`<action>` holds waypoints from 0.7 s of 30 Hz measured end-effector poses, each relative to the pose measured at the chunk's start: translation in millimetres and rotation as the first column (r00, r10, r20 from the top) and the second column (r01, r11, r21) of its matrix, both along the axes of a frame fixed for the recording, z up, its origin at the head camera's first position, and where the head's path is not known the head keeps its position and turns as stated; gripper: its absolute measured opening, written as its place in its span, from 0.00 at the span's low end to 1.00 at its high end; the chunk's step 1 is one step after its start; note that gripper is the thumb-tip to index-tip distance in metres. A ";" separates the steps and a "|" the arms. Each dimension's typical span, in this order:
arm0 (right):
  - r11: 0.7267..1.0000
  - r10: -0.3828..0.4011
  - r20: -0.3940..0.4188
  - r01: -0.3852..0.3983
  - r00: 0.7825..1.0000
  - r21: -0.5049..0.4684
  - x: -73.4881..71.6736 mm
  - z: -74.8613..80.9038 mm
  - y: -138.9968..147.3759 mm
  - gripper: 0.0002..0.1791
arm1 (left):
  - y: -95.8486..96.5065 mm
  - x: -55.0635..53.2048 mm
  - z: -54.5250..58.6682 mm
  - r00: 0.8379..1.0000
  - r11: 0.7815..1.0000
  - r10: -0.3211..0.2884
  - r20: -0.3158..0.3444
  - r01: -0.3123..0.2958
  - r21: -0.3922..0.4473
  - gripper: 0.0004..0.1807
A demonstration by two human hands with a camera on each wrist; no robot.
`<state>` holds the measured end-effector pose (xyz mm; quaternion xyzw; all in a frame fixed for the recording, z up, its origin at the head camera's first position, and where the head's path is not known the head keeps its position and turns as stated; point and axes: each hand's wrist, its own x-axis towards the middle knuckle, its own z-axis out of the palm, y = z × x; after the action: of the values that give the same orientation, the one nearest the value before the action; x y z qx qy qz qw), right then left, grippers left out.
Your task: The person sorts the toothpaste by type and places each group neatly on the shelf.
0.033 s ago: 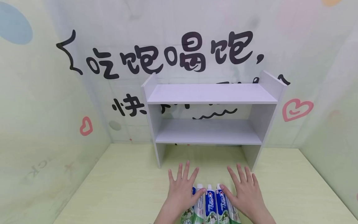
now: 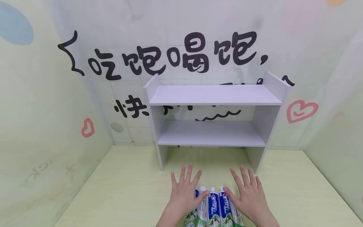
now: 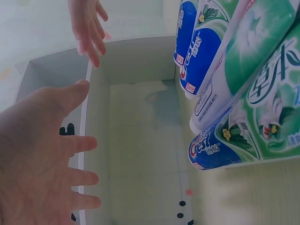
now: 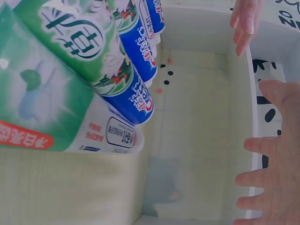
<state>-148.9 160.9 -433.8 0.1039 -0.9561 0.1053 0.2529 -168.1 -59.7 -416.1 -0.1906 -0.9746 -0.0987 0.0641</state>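
Several toothpaste tubes lie side by side on the table, caps toward the shelf. Blue-and-green Crest tubes [image 2: 214, 208] alternate with white-and-green tubes [image 2: 202, 208]; their lower ends run out of the head view. My left hand [image 2: 182, 195] is spread over the left end of the row, palm down, and overlaps the leftmost tube. On the other side my right hand [image 2: 251, 198] has its fingers spread too, its thumb over the cap end of a Crest tube. Neither hand grips anything. Both wrist views show straight, parted fingers beside the tubes [image 3: 262, 126].
Behind the hands stands a white two-tier shelf [image 2: 215, 134] with bare boards and an opening beneath. The pale wood-grain table [image 2: 119, 189] reaches walls on the left, right and back. Black lettering [image 2: 195, 52] and pink hearts decorate the wall covering.
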 end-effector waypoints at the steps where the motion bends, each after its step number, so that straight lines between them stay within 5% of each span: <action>1: 1.000 -0.002 0.005 0.002 1.000 -0.002 0.0 0.1 -0.1 0.37 | -0.3 0.0 0.2 1.000 1.000 -0.004 -0.001 0.004 -0.001 0.38; 21: 0.998 -0.023 0.030 0.025 0.999 -0.057 -8.5 -6.4 6.7 0.38 | -6.5 0.4 0.2 1.000 1.000 -0.017 -0.019 0.017 0.011 0.36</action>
<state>-157.4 167.6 -440.3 0.0836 -0.9574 0.1314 0.2432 -167.7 -66.2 -415.8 -0.1994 -0.9717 -0.1028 0.0737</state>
